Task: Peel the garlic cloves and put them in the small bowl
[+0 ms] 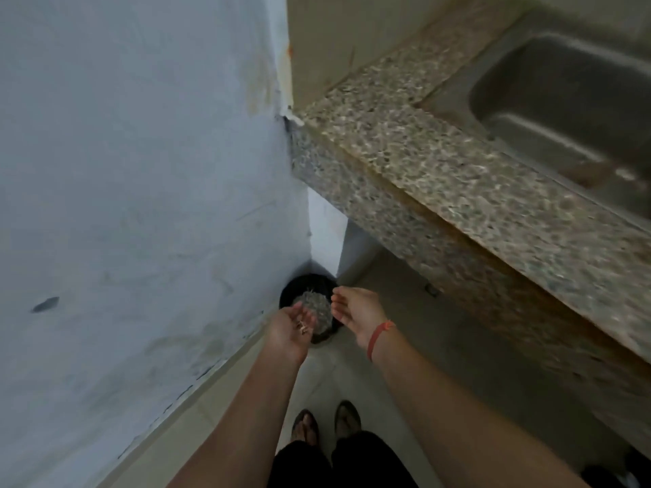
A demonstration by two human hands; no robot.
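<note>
Both my hands reach out over a black round bin (pixel 294 287) on the floor in the corner. My left hand (pixel 289 330) is palm up with relaxed fingers, and a few pale scraps of garlic skin (pixel 303 327) lie on its fingers. My right hand (pixel 354 311), with a red band on the wrist, is held open next to it with nothing in it. The bin holds a grey heap of waste (pixel 318 308). No garlic cloves and no small bowl are in view.
A speckled granite counter (pixel 440 177) with a steel sink (pixel 563 100) runs along the right. A pale blue wall (pixel 141 170) fills the left. My feet (pixel 327 422) stand on the tiled floor below the hands.
</note>
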